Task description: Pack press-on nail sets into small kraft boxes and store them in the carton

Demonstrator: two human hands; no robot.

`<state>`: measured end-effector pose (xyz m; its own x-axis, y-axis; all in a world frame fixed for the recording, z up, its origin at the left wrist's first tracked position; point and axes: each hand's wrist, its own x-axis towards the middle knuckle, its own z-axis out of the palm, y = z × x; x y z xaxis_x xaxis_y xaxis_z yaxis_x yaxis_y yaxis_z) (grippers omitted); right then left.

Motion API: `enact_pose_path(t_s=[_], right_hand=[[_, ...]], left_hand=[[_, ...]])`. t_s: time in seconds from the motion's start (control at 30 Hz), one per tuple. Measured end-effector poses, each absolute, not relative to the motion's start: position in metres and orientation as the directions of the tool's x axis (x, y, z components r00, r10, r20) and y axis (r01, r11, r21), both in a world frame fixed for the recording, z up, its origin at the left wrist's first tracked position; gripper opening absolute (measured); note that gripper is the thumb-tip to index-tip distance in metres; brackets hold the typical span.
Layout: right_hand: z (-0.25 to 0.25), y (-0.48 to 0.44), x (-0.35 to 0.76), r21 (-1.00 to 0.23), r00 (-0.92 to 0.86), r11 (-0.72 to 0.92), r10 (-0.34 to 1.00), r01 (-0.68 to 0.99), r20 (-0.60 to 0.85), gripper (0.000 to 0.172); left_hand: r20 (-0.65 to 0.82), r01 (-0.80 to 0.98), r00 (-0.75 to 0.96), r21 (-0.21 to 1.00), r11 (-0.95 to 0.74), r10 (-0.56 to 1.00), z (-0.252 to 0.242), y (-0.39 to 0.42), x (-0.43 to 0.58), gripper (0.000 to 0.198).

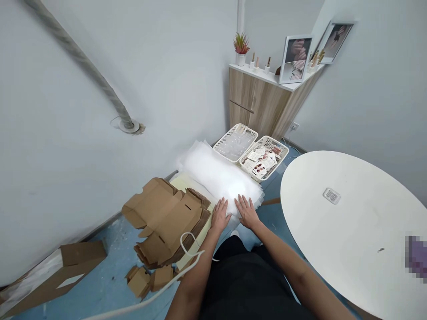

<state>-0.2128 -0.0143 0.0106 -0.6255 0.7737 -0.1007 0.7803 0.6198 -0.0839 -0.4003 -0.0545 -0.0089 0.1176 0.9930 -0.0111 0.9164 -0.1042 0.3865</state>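
Dark clothing [248,284] fills the near foreground, and two bare forearms reach out from it to the left hand [220,216] and right hand [247,212]. Both hands lie palms down, side by side, on the near end of a stack of translucent white plastic sheets [216,171]. Each grip is fully open, with the fingers spread flat on the stack and nothing pinched or folded between them. The stack lies lengthwise, running away from the person, and its left side sits on a pale yellow pad [182,183]. Just left of the left hand, a pile of flattened die-cut cardboard box blanks [165,218] covers much of that pad, and a white cord [188,244] loops beside the left forearm. Small cardboard pieces [140,281] and a larger cardboard sheet [80,258] lie nearer the wall on the blue floor [106,289]. At the far end of the stack, two white plastic baskets stand touching: the left basket [235,142] holds clear plastic pieces, and the right basket [263,156] holds printed cards and packets. A round white tabletop [347,235] stands right of the right hand. Beyond the baskets, a wood-faced cabinet [256,104] carries a potted plant [241,46] and a framed picture [295,59].
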Motion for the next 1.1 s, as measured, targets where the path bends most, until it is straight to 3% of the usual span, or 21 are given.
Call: enact_pose_path(t_s=[0.17, 0.4, 0.63, 0.87, 1.1], right_hand=[[0.02, -0.015, -0.214, -0.096, -0.618, 0.61, 0.781, 0.786, -0.096, 0.062], [0.054, 0.004, -0.21, -0.326, -0.566, 0.513, 0.82, 0.794, -0.088, 0.046], [0.101, 0.022, -0.181, -0.337, -0.552, 0.558, 0.825, 0.759, 0.122, 0.044], [0.103, 0.024, -0.095, -0.381, -0.308, 0.396, 0.912, 0.836, 0.271, 0.06], [0.09, 0.004, 0.02, -0.581, -0.026, 0.261, 0.924, 0.771, 0.381, 0.047]], left_hand=[[0.023, 0.914, 0.111, 0.391, -0.111, 0.994, -0.011, -0.055, -0.403, 0.066], [0.039, 0.899, 0.054, 0.433, -0.065, 0.998, 0.003, -0.047, -0.393, 0.071], [0.181, 0.864, 0.057, 0.484, -0.14, 0.982, 0.044, -0.01, -0.383, 0.04], [0.247, 0.795, 0.177, 0.535, -0.287, 0.953, 0.088, 0.016, -0.336, 0.04], [0.267, 0.715, 0.379, 0.524, -0.463, 0.886, 0.103, 0.0, -0.218, 0.042]])
